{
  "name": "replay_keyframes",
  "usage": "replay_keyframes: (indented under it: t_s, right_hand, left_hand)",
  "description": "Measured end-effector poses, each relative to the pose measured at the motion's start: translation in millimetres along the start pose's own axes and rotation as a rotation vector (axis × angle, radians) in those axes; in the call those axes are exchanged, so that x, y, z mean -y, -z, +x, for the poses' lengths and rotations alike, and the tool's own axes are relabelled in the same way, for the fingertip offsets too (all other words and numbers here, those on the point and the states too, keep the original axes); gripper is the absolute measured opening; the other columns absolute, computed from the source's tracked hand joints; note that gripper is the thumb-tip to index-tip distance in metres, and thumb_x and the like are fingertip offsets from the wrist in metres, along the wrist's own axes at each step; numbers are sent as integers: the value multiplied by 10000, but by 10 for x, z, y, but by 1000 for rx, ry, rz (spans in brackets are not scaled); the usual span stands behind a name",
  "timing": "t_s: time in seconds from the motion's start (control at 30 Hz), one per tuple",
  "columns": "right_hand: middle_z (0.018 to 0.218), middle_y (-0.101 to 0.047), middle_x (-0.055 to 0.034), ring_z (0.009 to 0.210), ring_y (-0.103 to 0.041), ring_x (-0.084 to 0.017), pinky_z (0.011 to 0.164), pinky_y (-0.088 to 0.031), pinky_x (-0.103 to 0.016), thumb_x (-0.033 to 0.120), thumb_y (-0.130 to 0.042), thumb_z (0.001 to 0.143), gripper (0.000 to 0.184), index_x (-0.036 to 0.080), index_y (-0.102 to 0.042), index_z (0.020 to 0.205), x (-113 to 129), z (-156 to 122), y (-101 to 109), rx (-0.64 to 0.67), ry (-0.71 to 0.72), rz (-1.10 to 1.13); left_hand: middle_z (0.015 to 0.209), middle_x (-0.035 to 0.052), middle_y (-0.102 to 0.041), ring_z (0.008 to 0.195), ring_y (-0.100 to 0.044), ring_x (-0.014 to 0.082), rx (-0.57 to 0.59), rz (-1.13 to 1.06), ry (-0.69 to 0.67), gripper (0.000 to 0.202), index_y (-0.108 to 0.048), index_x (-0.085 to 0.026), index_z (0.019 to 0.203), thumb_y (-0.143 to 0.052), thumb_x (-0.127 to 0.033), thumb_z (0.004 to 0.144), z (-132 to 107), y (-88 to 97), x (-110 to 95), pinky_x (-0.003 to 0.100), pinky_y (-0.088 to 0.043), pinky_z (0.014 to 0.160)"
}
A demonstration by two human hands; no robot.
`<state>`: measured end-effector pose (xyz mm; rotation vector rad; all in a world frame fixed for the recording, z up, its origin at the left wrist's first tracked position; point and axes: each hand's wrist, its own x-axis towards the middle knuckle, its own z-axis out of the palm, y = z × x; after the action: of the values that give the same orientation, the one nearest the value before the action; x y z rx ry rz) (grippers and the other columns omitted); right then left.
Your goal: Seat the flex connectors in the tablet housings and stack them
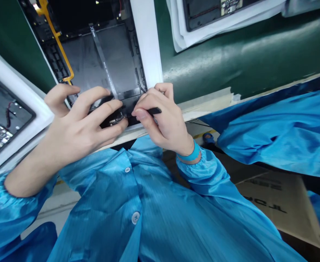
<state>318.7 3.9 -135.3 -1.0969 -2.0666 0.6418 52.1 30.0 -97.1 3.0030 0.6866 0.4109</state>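
Note:
An opened flat electronic device lies before me, its dark inside showing an orange flex cable and a grey ribbon cable. Over its near left end, my left hand is spread with fingers apart, the fingertips resting around a small circuit board. Close beside it, my right hand pinches a thin black tool between thumb and fingers. The tool's tip is hidden behind the fingers, at the near edge of the device. A blue band circles my right wrist.
Similar opened devices sit in white padding at the left and upper right. A green mat covers the bench, with tape along its near edge. To the right are a person's blue-clothed limb and a cardboard box.

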Motion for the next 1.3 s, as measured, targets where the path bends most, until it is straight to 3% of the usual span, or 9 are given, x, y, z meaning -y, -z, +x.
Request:
replay_keyframes:
  t_s: [0.2,0.53,0.73,0.9,1.07,1.3]
  right_hand:
    - [986,-726,-7,901,-686,-199,1000,-529,-500,396,-313,1266,366,242,-589,1080,-19,-7,6,-15,35,-8]
    - [981,-741,6,911,-650,-208,986,-461,-476,353,-367,1258,320,244,-606,1076,-14,12,4,-17,53,-71]
    - [982,-764,23,877,-659,-203,956,-395,-459,372,-344,1264,367,252,-592,1022,28,10,-2,-105,-51,-110]
    - [982,-749,-12,897,-674,-237,1010,-410,-488,442,-329,1253,400,259,-606,1029,36,22,-4,-133,-170,-58]
    - [925,-739,-21,887,-698,-239,1005,-445,-503,449,-317,1248,429,253,-622,1020,15,8,13,-121,-156,-9]
    - [924,-762,-13,888,-715,-227,967,-465,-495,405,-342,1251,383,251,-609,1022,7,2,44,-54,-50,-10]
  left_hand:
    - [1551,125,-691,1523,-580,405,32,-117,95,246,-687,-263,1352,-780,-288,1126,5,-52,-13,606,-431,1198]
    - [1526,62,-669,1512,-561,356,3,-140,142,175,-711,-267,1314,-737,-290,1142,15,-86,-37,565,-373,1253]
    - [1509,40,-702,1450,-630,346,37,-110,142,156,-753,-313,1300,-711,-303,1149,40,-38,-36,597,-458,1207]
    - [1460,129,-734,1395,-671,377,37,-142,87,188,-748,-228,1303,-732,-220,1115,69,-9,-11,590,-572,1101]
    - [1460,94,-740,1389,-689,349,13,-148,93,180,-776,-254,1288,-686,-270,1133,36,-70,11,524,-596,1099]
    - [1520,75,-724,1428,-686,368,46,-185,102,306,-761,-335,1429,-665,-306,1140,-10,-79,33,548,-576,1124]
